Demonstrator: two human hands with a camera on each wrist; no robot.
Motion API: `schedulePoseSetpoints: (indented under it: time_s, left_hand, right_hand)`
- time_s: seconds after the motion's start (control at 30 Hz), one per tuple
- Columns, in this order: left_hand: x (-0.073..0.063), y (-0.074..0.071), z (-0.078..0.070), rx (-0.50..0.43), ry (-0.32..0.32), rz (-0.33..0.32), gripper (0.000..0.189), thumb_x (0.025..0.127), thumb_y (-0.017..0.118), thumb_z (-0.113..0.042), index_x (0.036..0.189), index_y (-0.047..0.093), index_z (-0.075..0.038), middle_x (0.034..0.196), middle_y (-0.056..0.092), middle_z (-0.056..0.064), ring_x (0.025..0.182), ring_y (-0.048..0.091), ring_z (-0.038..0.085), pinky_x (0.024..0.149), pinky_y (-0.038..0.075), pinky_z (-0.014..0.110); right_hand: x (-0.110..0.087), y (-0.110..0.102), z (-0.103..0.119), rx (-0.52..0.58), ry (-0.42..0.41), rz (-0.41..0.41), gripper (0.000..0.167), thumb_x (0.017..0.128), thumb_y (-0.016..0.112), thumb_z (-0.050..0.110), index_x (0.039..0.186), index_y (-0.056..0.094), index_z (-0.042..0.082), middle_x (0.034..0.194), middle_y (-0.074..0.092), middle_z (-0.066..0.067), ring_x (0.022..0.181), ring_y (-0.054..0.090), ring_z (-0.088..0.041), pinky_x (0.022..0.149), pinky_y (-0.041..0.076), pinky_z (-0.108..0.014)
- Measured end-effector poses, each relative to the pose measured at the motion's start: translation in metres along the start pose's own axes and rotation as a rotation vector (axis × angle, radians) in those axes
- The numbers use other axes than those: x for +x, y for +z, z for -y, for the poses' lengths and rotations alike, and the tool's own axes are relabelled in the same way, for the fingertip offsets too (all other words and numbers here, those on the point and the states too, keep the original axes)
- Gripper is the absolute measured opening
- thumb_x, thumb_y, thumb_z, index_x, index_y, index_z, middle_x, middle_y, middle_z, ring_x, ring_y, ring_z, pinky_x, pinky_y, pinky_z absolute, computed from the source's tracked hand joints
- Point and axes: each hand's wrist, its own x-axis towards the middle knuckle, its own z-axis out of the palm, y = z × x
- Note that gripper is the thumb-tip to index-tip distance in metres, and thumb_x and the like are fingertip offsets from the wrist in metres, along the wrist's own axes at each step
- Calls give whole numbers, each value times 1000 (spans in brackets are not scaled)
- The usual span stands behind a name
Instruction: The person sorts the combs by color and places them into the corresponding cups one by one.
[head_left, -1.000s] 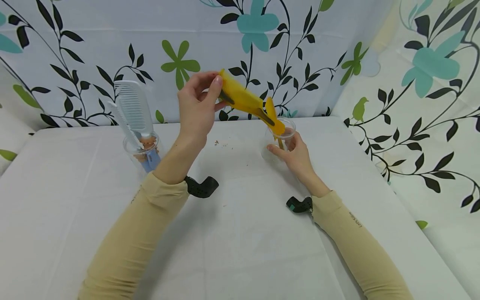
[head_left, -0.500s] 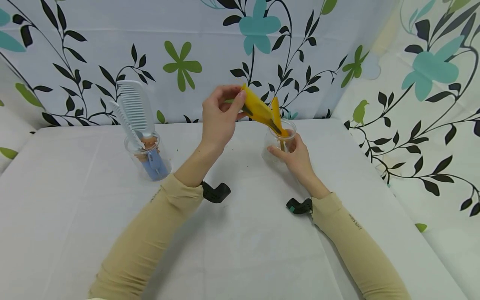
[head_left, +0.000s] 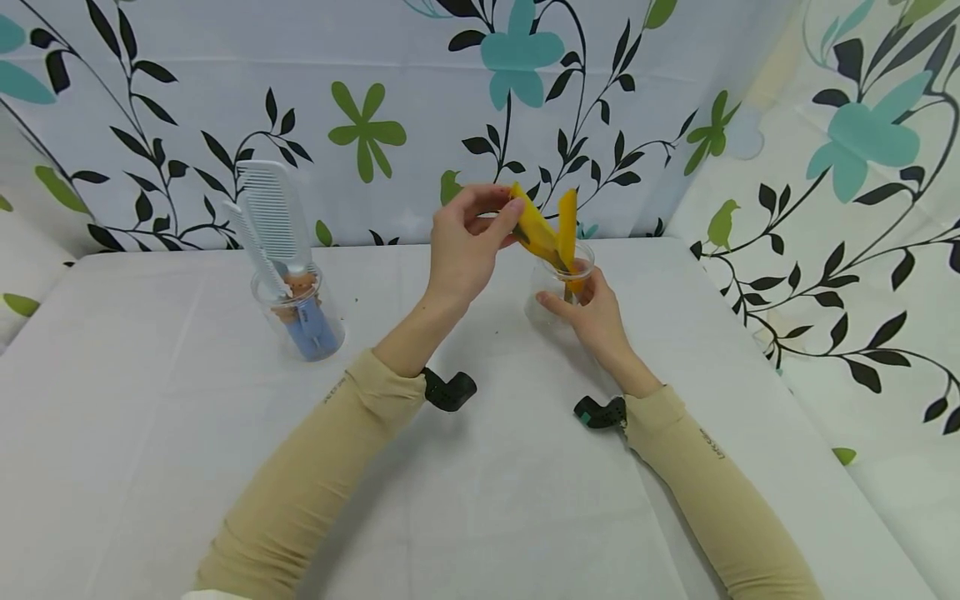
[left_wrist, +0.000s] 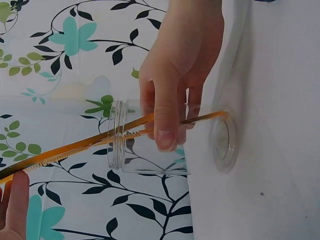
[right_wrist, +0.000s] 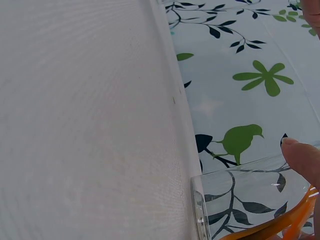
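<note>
My left hand [head_left: 468, 242] pinches the upper end of a yellow comb [head_left: 534, 229], which slants down into the mouth of a clear jar [head_left: 583, 252]. Beside it a second yellow comb [head_left: 567, 221] stands in the same jar, its top above the rim. My right hand [head_left: 596, 321] grips the jar around its side. In the left wrist view, comb teeth show along the held comb [left_wrist: 65, 150], and one thin end reaches the base of the jar [left_wrist: 150, 162]. The right wrist view catches only part of the jar, with orange-yellow pieces [right_wrist: 280, 225] inside.
At the left, another clear jar [head_left: 330, 333] holds light blue combs [head_left: 273, 217], with brown and blue parts lower inside. A few dark specks lie on the white table [head_left: 480, 483]. A patterned curtain [head_left: 420, 100] stands behind its back edge.
My left hand has moved right and slightly down, bringing the yellow comb's lower end deeper into the jar. The second comb now stands more upright. The right hand keeps its grip.
</note>
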Motion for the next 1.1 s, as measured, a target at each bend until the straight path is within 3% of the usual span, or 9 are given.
schedulePoseSetpoints:
  time_s: [0.3, 0.5, 0.67, 0.83, 1.1]
  left_hand:
    - [-1, 9, 2, -23, -32, 63, 33, 96, 67, -18, 124, 63, -1, 119, 68, 14, 106, 70, 23, 87, 60, 26]
    - [1, 13, 4, 48, -16, 107, 36, 101, 60, -22, 130, 61, -1, 126, 66, 14, 115, 67, 21, 89, 58, 24]
    - [0, 14, 4, 87, -27, 110, 39, 103, 55, -27, 133, 59, -2, 126, 66, 14, 114, 67, 22, 89, 58, 23]
    - [1, 12, 5, 62, -59, 105, 40, 103, 54, -31, 131, 61, -2, 122, 68, 15, 109, 69, 22, 87, 59, 24]
    - [0, 16, 5, 43, -88, 162, 45, 100, 61, -31, 135, 56, -3, 133, 63, 10, 117, 66, 17, 91, 57, 22]
  right_hand:
    - [2, 0, -9, 19, -37, -12, 81, 87, 76, 46, 148, 33, 14, 154, 43, -8, 146, 36, -29, 122, 29, -51]
    - [2, 0, -9, 19, -30, -19, 83, 85, 77, 50, 147, 35, 15, 151, 46, -9, 144, 39, -30, 120, 32, -52]
    - [2, 1, -8, 16, -25, -19, 83, 84, 76, 51, 147, 35, 15, 151, 46, -8, 143, 40, -29, 120, 32, -52]
    - [1, 1, -9, 17, -29, -20, 84, 85, 76, 49, 150, 32, 17, 153, 44, -6, 145, 37, -28, 121, 31, -51]
    - [2, 1, -10, 17, -34, -17, 83, 85, 76, 50, 148, 34, 16, 153, 44, -6, 146, 36, -28, 120, 31, -52]
